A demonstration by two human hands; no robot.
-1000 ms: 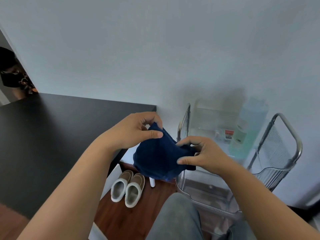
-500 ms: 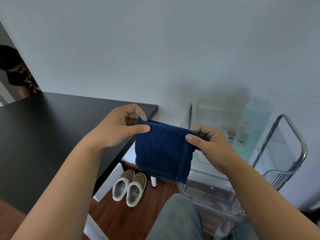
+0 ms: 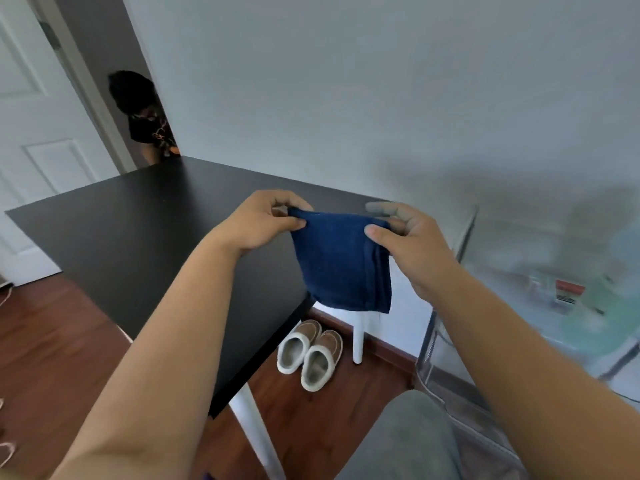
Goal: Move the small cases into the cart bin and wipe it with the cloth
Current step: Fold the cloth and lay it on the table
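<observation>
A folded dark blue cloth [image 3: 341, 261] hangs in the air over the black table's right corner. My left hand [image 3: 256, 225] pinches its top left corner and my right hand [image 3: 412, 244] pinches its top right corner. The clear cart bin [image 3: 450, 344] with its metal frame stands to the right, blurred. Small items with a red label [image 3: 569, 289] lie in it; I cannot tell the small cases apart.
A black table [image 3: 145, 244] with white legs fills the left and centre. A pair of slippers [image 3: 310, 353] sits on the wood floor beneath it. A pale green bottle [image 3: 616, 306] stands in the cart. A person in dark clothes [image 3: 145, 116] stands in the doorway at back left.
The cloth went from bunched to folded flat, held by its top corners. My view swung left, so the cart moved toward the right edge and the door came into sight.
</observation>
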